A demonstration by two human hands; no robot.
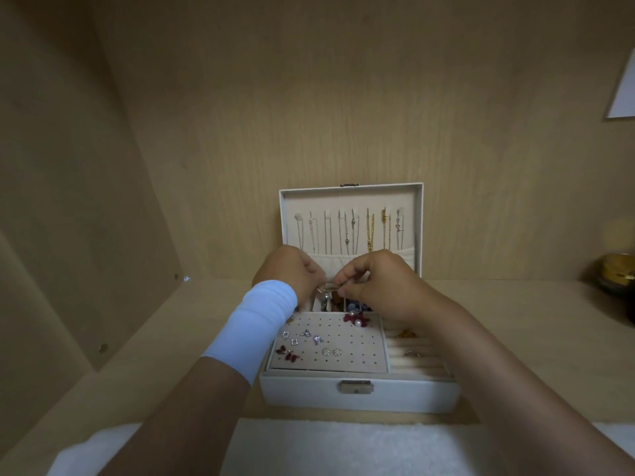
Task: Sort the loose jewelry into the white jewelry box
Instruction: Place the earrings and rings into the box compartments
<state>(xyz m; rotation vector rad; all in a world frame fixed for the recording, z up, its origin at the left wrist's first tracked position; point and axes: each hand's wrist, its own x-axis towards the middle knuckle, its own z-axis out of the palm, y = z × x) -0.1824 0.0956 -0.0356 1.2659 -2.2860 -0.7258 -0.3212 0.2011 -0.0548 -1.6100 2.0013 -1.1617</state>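
No text, label, brand, number or sign can be read anywhere; nothing is printed on the white jewelry box (302, 389).

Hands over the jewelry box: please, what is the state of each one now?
Left hand: fingers curled shut, pinching a small silver piece.
Right hand: fingertips pinched shut on the same piece.
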